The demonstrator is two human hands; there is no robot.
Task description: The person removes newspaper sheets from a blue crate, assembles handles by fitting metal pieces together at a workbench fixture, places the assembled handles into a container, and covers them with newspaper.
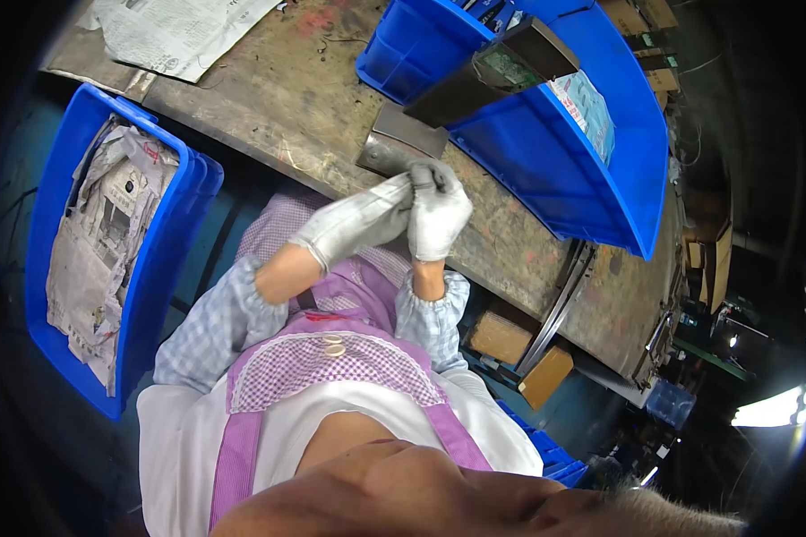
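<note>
My left hand (358, 219), in a whitish glove, reaches in from the left with its fingertips against my right hand (439, 215). The right glove has its fingers curled in, with dark smudges at the tips. Both hands are closed and meet at the bench's front edge; whatever lies between their fingers is too small or hidden to name. Just beyond them, a grey-brown metal piece (390, 154) rests on the worn bench (269, 116).
A blue bin (166, 268) with crumpled newspaper (90, 268) stands at the left. Large blue bins (546, 170) sit on the bench at the right, beside a dark metal block (457, 94). Newspaper (175, 36) lies at the top left. Brown blocks (546, 376) are below the bench.
</note>
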